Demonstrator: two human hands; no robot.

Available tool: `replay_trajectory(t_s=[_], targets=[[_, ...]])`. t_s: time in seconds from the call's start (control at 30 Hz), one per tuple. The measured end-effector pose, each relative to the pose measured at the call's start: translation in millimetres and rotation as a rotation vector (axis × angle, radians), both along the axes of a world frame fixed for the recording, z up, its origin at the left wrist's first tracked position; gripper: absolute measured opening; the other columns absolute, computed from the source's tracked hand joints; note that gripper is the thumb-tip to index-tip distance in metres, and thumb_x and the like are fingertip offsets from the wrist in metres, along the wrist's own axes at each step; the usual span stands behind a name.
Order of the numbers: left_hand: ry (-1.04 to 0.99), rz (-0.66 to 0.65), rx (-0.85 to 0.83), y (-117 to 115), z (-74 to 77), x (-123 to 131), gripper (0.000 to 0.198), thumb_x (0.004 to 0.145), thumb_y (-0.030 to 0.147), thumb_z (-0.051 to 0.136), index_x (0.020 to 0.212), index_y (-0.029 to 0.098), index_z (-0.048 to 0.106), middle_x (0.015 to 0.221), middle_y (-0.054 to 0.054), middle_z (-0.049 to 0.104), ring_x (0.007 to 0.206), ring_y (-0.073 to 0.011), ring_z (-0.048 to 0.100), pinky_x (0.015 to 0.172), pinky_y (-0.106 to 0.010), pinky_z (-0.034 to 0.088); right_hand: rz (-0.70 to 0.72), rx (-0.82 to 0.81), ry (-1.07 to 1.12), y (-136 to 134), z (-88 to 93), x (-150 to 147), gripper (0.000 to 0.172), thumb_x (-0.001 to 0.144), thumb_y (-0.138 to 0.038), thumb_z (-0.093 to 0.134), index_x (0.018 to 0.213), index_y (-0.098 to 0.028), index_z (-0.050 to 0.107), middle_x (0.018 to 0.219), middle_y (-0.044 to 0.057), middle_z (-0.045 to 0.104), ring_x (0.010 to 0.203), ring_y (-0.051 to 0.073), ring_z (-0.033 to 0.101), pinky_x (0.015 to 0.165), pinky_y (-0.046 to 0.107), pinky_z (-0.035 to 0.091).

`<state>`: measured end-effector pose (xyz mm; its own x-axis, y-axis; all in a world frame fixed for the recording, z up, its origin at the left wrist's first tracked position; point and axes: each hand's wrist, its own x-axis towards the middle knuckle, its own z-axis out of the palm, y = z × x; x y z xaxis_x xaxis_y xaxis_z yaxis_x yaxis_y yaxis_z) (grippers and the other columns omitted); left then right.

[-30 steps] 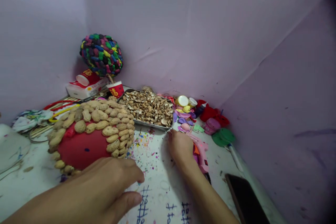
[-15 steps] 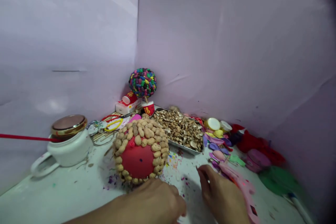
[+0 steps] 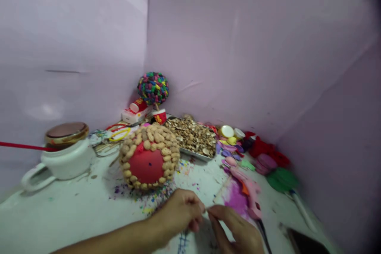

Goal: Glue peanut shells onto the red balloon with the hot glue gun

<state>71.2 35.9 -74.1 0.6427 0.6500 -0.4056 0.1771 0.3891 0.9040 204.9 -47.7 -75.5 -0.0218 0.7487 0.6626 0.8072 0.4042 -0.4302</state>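
My left hand [image 3: 181, 212] and my right hand [image 3: 236, 230] meet low in the middle of the view. Both are closed, fingertips pinched almost together over a tiny bit too small to name. Behind my left hand rests a red balloon [image 3: 145, 168], its top and sides covered with rows of peanuts [image 3: 159, 138] and a bare red patch facing me. Right of my right hand lies a pink glue gun [image 3: 253, 190], its dark cord running toward me.
A metal tray [image 3: 198, 155] of nutshells stands behind the balloon. At left is a white mug [image 3: 70, 162] with a gold-rimmed lid. A multicoloured ball [image 3: 153, 88] on a stick rises from a red cup [image 3: 160, 116]. Deflated balloons [image 3: 229, 154] and a dark phone-like slab [image 3: 306, 242] lie right.
My hands, apart before, have come together at the fingertips. My left hand has risen from the table. The view has shifted, so things appear further left and slightly higher.
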Motion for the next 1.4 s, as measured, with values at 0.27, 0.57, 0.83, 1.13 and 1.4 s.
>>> replay_trajectory(t_s=[0.27, 0.57, 0.83, 1.13, 1.4], targets=[[-0.050, -0.040, 0.004, 0, 0.6, 0, 0.026, 0.064, 0.039, 0.060, 0.059, 0.014, 0.053, 0.047, 0.003, 0.052, 0.041, -0.0073, 0.044, 0.044, -0.021, 0.032, 0.007, -0.132, 0.122, -7, 5.0, -1, 0.020, 0.080, -0.007, 0.047, 0.085, -0.018, 0.063, 0.076, 0.007, 0.068, 0.068, 0.015, 0.064, 0.061, 0.025, 0.053], [0.119, 0.035, 0.246, -2, -3.3, 5, 0.015, 0.059, 0.027, 0.052, 0.049, 0.015, 0.052, 0.036, 0.006, 0.043, 0.035, -0.0064, 0.036, 0.037, -0.020, 0.027, -0.071, -0.231, 0.104, -9, 2.2, 4, 0.019, 0.081, -0.013, 0.047, 0.084, -0.018, 0.065, 0.077, 0.006, 0.069, 0.071, 0.016, 0.064, 0.065, 0.025, 0.050], [0.216, 0.175, 0.184, 3, -1.5, 8, 0.020, 0.063, 0.026, 0.053, 0.047, 0.017, 0.046, 0.034, 0.006, 0.042, 0.029, -0.0048, 0.032, 0.032, -0.018, 0.021, -0.887, -0.553, -0.011, -11, 8.9, 68, 0.044, 0.079, -0.039, 0.047, 0.112, -0.010, 0.056, 0.108, 0.017, 0.062, 0.097, 0.029, 0.059, 0.078, 0.037, 0.044], [-0.036, 0.079, 0.106, 1, 2.0, 37, 0.009, 0.062, 0.021, 0.059, 0.056, 0.014, 0.056, 0.046, 0.003, 0.056, 0.041, -0.0073, 0.048, 0.041, -0.018, 0.033, -0.903, -0.830, 0.045, 1, -3.5, 85, 0.036, 0.073, -0.044, 0.047, 0.087, -0.017, 0.066, 0.080, 0.013, 0.072, 0.079, 0.029, 0.066, 0.061, 0.032, 0.045], [-0.046, 0.111, -0.085, 11, -4.6, 85, 0.009, 0.055, 0.010, 0.056, 0.048, 0.014, 0.054, 0.042, 0.002, 0.053, 0.042, -0.0091, 0.051, 0.051, -0.023, 0.045, -0.839, -0.774, 0.189, 5, -16.4, 107, 0.024, 0.069, -0.043, 0.049, 0.055, -0.025, 0.057, 0.057, 0.009, 0.066, 0.059, 0.029, 0.064, 0.054, 0.035, 0.046]])
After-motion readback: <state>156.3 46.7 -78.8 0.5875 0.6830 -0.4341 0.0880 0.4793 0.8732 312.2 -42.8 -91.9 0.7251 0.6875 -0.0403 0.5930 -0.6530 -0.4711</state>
